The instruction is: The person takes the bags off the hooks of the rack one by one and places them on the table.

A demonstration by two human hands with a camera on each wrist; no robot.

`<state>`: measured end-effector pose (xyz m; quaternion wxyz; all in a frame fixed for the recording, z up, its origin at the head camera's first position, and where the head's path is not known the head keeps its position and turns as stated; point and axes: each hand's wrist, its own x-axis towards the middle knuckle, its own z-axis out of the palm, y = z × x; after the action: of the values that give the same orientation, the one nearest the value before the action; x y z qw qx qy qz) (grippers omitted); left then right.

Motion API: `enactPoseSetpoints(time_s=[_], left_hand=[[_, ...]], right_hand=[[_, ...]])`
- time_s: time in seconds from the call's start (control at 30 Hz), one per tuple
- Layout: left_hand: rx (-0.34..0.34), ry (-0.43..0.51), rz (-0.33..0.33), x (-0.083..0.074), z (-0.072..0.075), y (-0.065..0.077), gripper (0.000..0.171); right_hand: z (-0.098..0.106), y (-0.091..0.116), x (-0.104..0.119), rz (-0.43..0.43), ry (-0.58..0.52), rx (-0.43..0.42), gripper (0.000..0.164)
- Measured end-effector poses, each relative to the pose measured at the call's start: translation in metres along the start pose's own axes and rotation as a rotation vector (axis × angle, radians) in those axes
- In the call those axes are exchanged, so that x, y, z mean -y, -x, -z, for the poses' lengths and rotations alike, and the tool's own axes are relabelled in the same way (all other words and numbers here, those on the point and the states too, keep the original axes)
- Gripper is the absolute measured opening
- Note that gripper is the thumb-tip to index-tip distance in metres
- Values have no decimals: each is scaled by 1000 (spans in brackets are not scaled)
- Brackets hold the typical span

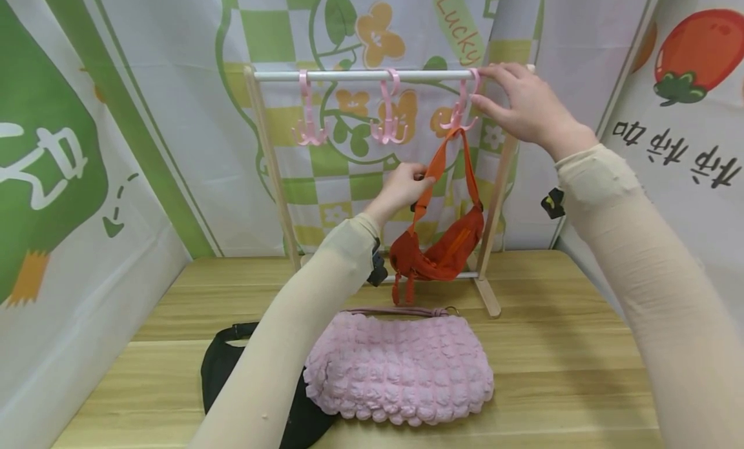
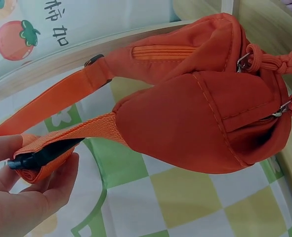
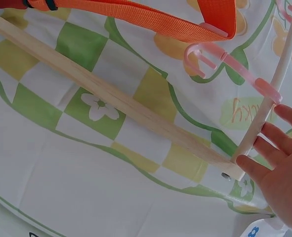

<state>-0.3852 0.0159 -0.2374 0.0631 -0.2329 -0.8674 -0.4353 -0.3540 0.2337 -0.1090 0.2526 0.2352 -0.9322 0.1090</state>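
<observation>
An orange waist bag (image 1: 450,252) hangs by its strap from the rightmost pink hook (image 1: 461,106) on a rack. My left hand (image 1: 402,185) holds the left side of that strap. In the left wrist view, the fingers and thumb pinch folded strap around a black buckle (image 2: 43,157), with the bag's body (image 2: 170,118) beyond. At the rail's right end is my right hand (image 1: 526,103). Its fairly straight fingers touch the white rail (image 3: 257,131) beside the pink hook's top, as the right wrist view shows, and they hold nothing.
Two more pink hooks hang on the rail, one at the left (image 1: 310,123) and one mid-rail (image 1: 389,119). A puffy pink bag (image 1: 401,368) lies on the wooden table (image 1: 558,371), partly over a black bag (image 1: 217,365). Wooden posts (image 1: 270,165) support the rail.
</observation>
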Motion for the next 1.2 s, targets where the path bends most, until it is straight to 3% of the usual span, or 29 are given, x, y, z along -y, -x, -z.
enactPoseSetpoints(time_s=[0.37, 1.2], left_hand=[[-37, -20, 42, -7, -1, -2, 22], [-107, 19, 1, -21, 1, -11, 16]], right_hand=[[-1, 1, -2, 5, -5, -8, 64], [-1, 0, -2, 0, -1, -4, 65]])
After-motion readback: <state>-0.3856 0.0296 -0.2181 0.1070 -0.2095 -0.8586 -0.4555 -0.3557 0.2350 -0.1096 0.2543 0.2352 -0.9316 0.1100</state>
